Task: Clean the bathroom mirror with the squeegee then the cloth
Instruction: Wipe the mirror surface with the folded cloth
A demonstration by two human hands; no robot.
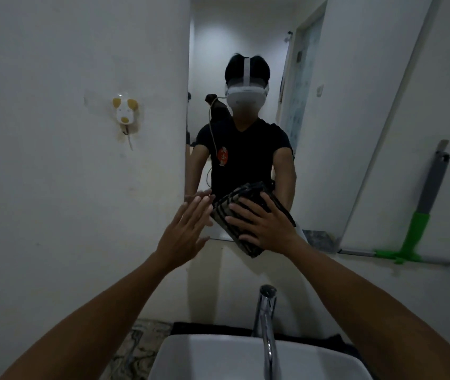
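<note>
A tall frameless mirror (328,111) hangs on the white wall above the sink. My right hand (262,223) lies flat with spread fingers on a dark striped cloth (228,215), pressing it against the mirror's lower edge. My left hand (185,229) is held up with straight fingers, its fingertips touching the mirror's lower left corner. A squeegee (417,229) with a grey handle and green head leans against the wall to the right of the mirror, its blade on a narrow ledge.
A white basin (191,360) with a chrome tap (266,325) sits directly below my arms. A small dog-shaped hook (125,114) sticks to the wall at the left. A marbled counter (133,344) shows left of the basin.
</note>
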